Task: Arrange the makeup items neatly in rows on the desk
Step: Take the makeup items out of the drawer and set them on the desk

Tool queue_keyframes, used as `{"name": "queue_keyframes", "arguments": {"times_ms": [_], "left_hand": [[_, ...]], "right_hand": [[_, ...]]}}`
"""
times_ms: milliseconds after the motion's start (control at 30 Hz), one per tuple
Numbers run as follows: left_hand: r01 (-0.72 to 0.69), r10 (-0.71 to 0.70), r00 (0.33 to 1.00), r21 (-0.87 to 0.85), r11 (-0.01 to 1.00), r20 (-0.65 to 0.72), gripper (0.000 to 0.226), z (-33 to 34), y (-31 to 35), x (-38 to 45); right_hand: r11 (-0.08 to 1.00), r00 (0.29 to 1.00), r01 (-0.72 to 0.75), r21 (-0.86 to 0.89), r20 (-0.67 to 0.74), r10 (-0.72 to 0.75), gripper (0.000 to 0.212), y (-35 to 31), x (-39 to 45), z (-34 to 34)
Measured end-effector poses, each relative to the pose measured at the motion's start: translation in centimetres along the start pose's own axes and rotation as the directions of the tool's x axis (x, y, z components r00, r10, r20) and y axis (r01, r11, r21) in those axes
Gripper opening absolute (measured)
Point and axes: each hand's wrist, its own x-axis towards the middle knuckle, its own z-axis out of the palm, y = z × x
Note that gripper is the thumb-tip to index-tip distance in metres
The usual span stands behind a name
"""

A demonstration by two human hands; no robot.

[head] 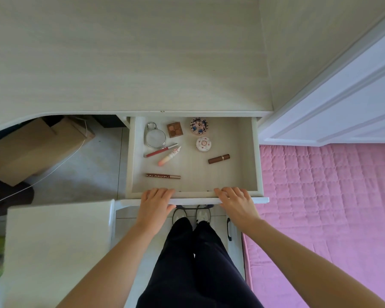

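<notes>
A pale wood drawer stands pulled out below the desk top. Inside lie a round mirror, a brown eyeshadow palette, a patterned round compact, a small white round compact, a red lip pencil, a peach tube, a brown lipstick and a brown mascara tube. My left hand grips the drawer's front edge on the left, fingers curled over it. My right hand grips the same edge on the right.
A pink quilted bed lies to the right, with a white door behind it. A cardboard box and a cable sit on the floor under the desk at left. A white chair seat is at lower left.
</notes>
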Motion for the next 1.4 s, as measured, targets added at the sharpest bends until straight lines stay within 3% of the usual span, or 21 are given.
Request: {"name": "queue_keyframes", "arguments": {"times_ms": [367, 567, 700, 867, 1133, 1333, 1400], "left_hand": [[0.044, -0.037, 0.993, -0.059, 0.997, 0.111, 0.040, 0.4, 0.7, -2.6], [0.010, -0.006, 0.992, -0.030, 1.000, 0.125, 0.040, -0.6, 0.6, -2.2], [0.041, -0.022, 0.987, -0.122, 0.992, 0.157, 0.042, -0.9, -0.1, -0.8], [0.093, -0.066, 0.988, -0.189, 0.977, 0.142, 0.017, -1.3, -1.0, 2.8], [0.195, -0.172, 0.972, -0.143, 0.970, 0.158, 0.030, -1.4, -2.3, 11.6], [0.302, -0.300, 0.953, -0.048, 0.952, 0.042, 0.027, -0.1, -4.2, 16.5], [0.357, -0.356, 0.934, -0.059, 0.932, 0.032, 0.036, 0.5, -4.8, 17.2]], "right_hand": [[0.998, 0.996, -0.016, 0.062, 0.092, 0.010, 0.062, -0.7, -2.9, 0.3], [0.982, 0.991, -0.024, 0.187, 0.131, -0.001, 0.046, 0.0, -2.4, -0.1], [0.955, 0.995, -0.037, 0.293, 0.094, 0.009, 0.031, 0.7, -1.3, -1.0], [0.937, 0.995, -0.071, 0.343, 0.096, 0.041, 0.034, 1.4, 2.7, -2.1], [0.939, 0.984, -0.121, 0.322, 0.160, 0.072, 0.037, 2.5, 12.2, -2.5], [0.919, 0.968, -0.218, 0.328, 0.192, 0.161, 0.037, 2.9, 18.6, -1.5], [0.916, 0.955, -0.263, 0.304, 0.218, 0.202, 0.043, 2.9, 20.2, -0.9]]}}
